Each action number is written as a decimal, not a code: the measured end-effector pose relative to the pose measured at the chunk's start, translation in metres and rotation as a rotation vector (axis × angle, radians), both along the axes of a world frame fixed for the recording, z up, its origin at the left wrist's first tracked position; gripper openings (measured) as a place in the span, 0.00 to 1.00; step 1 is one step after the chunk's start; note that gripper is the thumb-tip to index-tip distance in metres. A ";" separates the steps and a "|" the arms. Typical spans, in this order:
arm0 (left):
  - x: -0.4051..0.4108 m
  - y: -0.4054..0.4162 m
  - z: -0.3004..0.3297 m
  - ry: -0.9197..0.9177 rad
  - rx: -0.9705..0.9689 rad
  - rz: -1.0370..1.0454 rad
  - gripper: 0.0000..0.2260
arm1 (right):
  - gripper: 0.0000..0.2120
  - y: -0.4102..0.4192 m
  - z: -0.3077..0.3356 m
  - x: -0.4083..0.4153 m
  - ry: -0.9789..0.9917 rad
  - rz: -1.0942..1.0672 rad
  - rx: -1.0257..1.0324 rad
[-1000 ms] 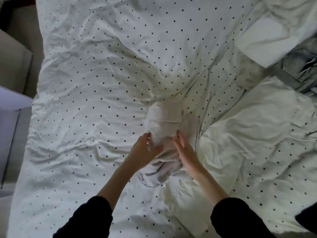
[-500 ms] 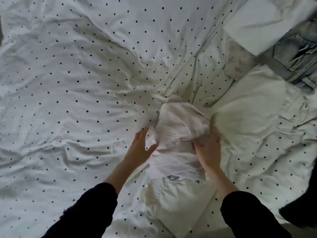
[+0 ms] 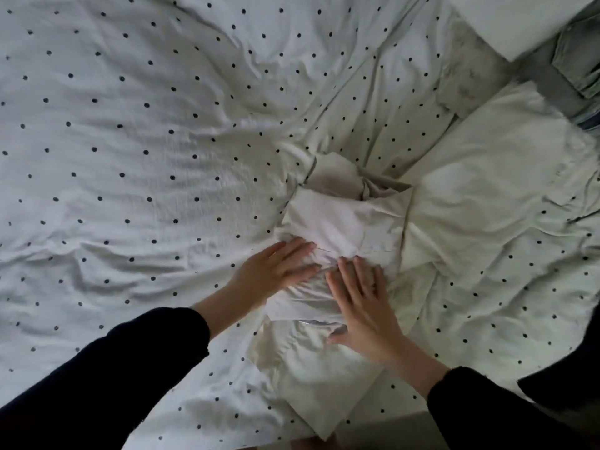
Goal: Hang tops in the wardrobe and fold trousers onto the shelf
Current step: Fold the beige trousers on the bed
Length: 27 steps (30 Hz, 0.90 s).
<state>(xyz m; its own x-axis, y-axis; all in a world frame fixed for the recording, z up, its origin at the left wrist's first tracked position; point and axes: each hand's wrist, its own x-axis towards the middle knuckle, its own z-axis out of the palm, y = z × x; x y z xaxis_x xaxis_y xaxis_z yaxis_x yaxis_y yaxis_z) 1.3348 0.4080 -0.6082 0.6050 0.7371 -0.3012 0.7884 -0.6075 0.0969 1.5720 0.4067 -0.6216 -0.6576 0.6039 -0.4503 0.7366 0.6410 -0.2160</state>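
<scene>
A folded white garment [image 3: 344, 219] lies on the white, black-dotted bed cover [image 3: 146, 141] in the middle of the view. My left hand [image 3: 276, 271] lies flat on its near left edge, fingers straight and pointing right. Beside it, my right hand [image 3: 360, 297] presses flat on the garment's near part, fingers spread and pointing away from me. More plain white cloth [image 3: 311, 368] extends from under my hands toward the bed's near edge.
A plain white garment [image 3: 493, 177] is spread on the right of the bed. Grey-blue jeans [image 3: 581, 60] lie at the top right corner beside a white folded piece [image 3: 516, 17]. A dark shape [image 3: 571, 362] sits at the right edge.
Both hands have gone from gripping the garment's sides to lying flat on top of it. The view has come closer to the bed.
</scene>
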 end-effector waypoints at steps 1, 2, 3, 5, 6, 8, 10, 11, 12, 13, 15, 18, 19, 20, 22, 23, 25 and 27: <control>-0.003 0.007 -0.009 -0.033 0.062 -0.032 0.31 | 0.62 0.004 -0.007 -0.004 -0.002 -0.024 0.013; -0.004 0.014 -0.017 -0.045 0.111 -0.056 0.27 | 0.60 0.009 -0.014 -0.008 -0.003 -0.057 0.011; -0.004 0.021 -0.022 -0.056 0.172 -0.074 0.24 | 0.57 0.015 -0.018 -0.012 0.002 -0.094 0.010; -0.004 0.030 -0.030 -0.059 0.268 -0.144 0.20 | 0.53 0.019 -0.026 -0.015 0.025 -0.131 0.014; -0.005 0.037 -0.029 -0.074 0.304 -0.184 0.18 | 0.51 0.021 -0.027 -0.015 0.043 -0.130 0.011; -0.006 0.052 -0.030 -0.121 0.367 -0.247 0.14 | 0.52 0.024 -0.032 -0.008 0.108 -0.141 -0.001; -0.005 0.061 -0.026 -0.157 0.394 -0.292 0.11 | 0.54 0.029 -0.029 -0.001 0.137 -0.149 -0.072; -0.002 0.063 -0.021 -0.169 0.389 -0.283 0.11 | 0.55 0.033 -0.024 0.001 0.134 -0.135 -0.109; 0.003 0.063 -0.016 -0.176 0.391 -0.270 0.11 | 0.55 0.037 -0.018 0.005 0.128 -0.114 -0.155; 0.008 0.062 -0.013 -0.177 0.390 -0.255 0.13 | 0.55 0.041 -0.010 0.007 0.100 -0.094 -0.228; 0.020 0.059 0.002 -0.126 0.313 -0.216 0.15 | 0.57 0.047 0.011 0.013 0.031 -0.072 -0.392; 0.041 0.045 0.024 -0.052 0.202 -0.263 0.08 | 0.60 0.046 0.046 0.023 0.153 -0.245 -0.708; 0.052 0.037 0.030 -0.039 0.144 -0.259 0.06 | 0.61 0.046 0.058 0.025 0.224 -0.364 -0.808; 0.064 0.026 0.040 -0.032 0.086 -0.225 0.04 | 0.61 0.045 0.072 0.028 0.252 -0.450 -0.863; 0.085 0.009 0.054 -0.028 -0.034 -0.167 0.03 | 0.57 0.042 0.096 0.030 0.190 -0.404 -0.785; 0.093 0.002 0.055 0.034 -0.133 -0.112 0.06 | 0.54 0.038 0.103 0.029 0.115 -0.296 -0.660; 0.095 -0.006 0.055 -0.003 -0.157 -0.042 0.16 | 0.47 0.028 0.109 0.029 0.025 -0.168 -0.477; 0.080 -0.009 0.044 -0.063 -0.037 -0.056 0.30 | 0.42 0.018 0.099 0.030 -0.027 -0.217 -0.476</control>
